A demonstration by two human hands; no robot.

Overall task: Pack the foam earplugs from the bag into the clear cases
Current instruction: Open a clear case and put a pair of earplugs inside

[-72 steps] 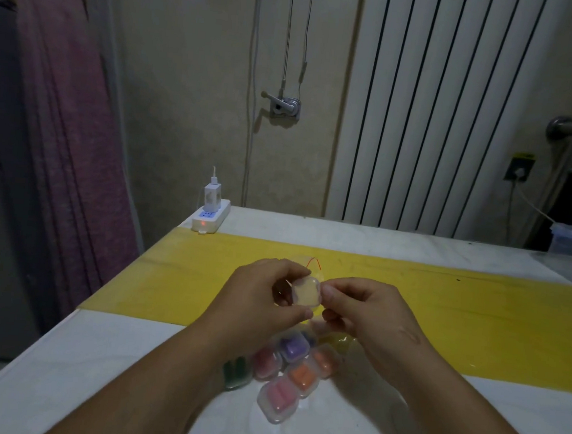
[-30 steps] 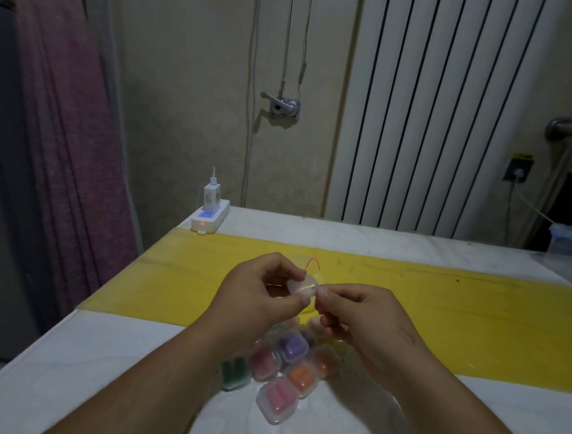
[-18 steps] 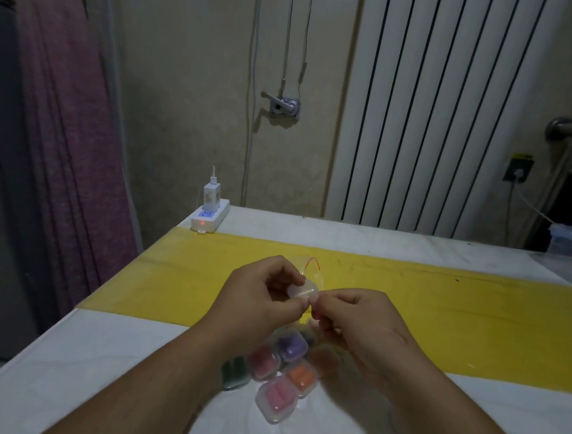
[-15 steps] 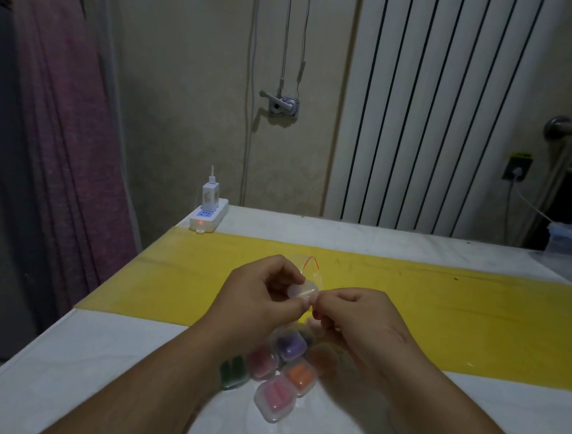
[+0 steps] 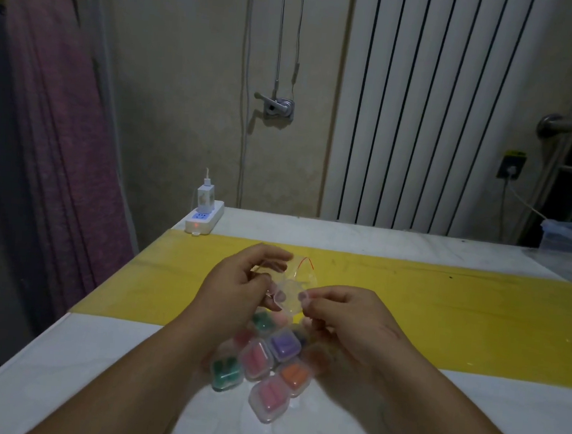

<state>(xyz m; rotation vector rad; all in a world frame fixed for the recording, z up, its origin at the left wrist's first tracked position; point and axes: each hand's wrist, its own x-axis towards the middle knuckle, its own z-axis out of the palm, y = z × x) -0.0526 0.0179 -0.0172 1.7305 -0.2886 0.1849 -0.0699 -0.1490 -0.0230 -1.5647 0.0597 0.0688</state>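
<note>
Between left hand [image 5: 242, 282], right hand [image 5: 343, 311]: clear case [image 5: 288, 294].

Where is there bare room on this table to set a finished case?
Free: the yellow strip right of the right hand, the white tabletop outside the left forearm, and the far white band right of the power strip. Crowded: filled cases beneath the left hand and right hand, both pinching the clear case.

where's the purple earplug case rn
In the head view the purple case lies near centre on the white table, close beside the right hand, with a pink case at its left and an orange case on the near side.
</note>
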